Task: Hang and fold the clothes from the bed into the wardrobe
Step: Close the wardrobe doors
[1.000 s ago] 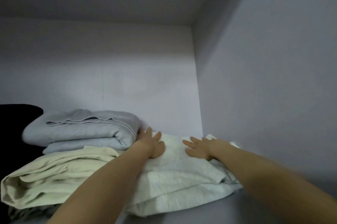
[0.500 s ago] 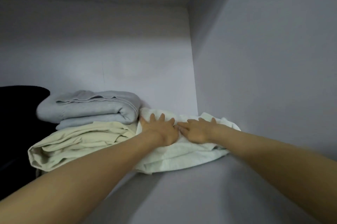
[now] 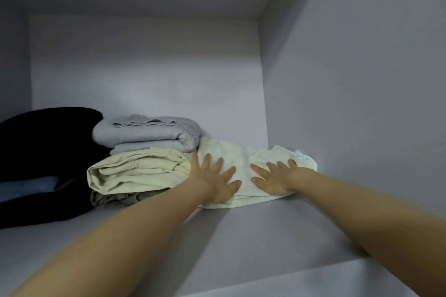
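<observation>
A folded white garment [image 3: 243, 156] lies at the back right corner of a wardrobe shelf [image 3: 253, 231]. My left hand [image 3: 214, 180] presses flat on its left part, fingers spread and straight. My right hand [image 3: 275, 178] lies flat on its right part, fingers also straight. Left of it stands a stack: a folded grey sweatshirt [image 3: 149, 132] on top of a folded cream garment [image 3: 137, 173], with a drab cloth [image 3: 115, 199] under that.
Dark folded clothes [image 3: 45, 156] with a blue piece [image 3: 26, 188] fill the shelf's left end. The wardrobe's right wall [image 3: 362, 103] and back wall [image 3: 144, 74] close in the corner. The shelf's front edge [image 3: 337, 277] runs at the lower right.
The white garment has been pushed deeper into the corner of the shelf. My hands have spread a little apart on it, and the view has pulled back.
</observation>
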Motion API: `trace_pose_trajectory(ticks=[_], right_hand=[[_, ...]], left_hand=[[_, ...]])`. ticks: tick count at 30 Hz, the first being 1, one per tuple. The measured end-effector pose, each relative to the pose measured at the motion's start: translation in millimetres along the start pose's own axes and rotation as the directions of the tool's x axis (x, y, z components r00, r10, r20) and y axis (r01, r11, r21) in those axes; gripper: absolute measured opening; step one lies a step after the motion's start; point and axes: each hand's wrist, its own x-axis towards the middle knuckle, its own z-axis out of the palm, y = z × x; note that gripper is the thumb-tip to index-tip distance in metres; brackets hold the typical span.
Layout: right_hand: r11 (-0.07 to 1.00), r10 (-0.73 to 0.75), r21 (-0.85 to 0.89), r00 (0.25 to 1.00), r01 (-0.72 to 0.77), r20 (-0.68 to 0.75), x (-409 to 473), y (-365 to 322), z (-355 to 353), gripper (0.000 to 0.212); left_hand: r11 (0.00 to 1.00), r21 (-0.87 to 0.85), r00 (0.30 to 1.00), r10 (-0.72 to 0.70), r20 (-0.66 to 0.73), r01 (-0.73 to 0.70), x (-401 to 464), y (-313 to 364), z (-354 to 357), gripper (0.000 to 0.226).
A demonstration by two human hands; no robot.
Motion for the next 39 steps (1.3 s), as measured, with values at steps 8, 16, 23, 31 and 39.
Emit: trace_pose_trajectory(ticks=[8, 16, 23, 31, 39], right_hand=[[0.987, -0.059, 0.154, 0.995, 0.047, 0.080, -84.1, -18.9, 4.1, 0.060], [0.873, 0.055, 0.467, 0.922, 0.142, -0.383, -224.3, -84.1, 9.5, 0.033], [0.750, 0.096, 0.565, 0.789, 0.343, -0.607, -358.3, -187.2, 92.0, 0.035], [0.533, -0.389, 0.537, 0.753, 0.654, -0.531, -473.2, -311.2, 163.6, 0.030], [0.044, -0.593, 0.607, 0.510, 0.793, -0.623, -571.3, -436.4, 148.6, 0.030]], left_hand=[[0.976, -0.215, 0.982, -0.004, 0.190, 0.045, -73.6, 12.7, -12.3, 0.064], [0.890, -0.452, 0.976, -0.151, -0.158, 0.064, -226.5, -6.9, -14.1, 0.049], [0.890, -0.445, 0.864, -0.298, -0.406, 0.097, -402.9, -32.8, 39.8, 0.047], [0.820, -0.442, 0.836, -0.496, -0.233, 0.364, -598.0, -50.2, 104.7, 0.041], [0.760, -0.429, 0.624, -0.647, -0.438, 0.488, -781.7, -62.9, 80.8, 0.034]])
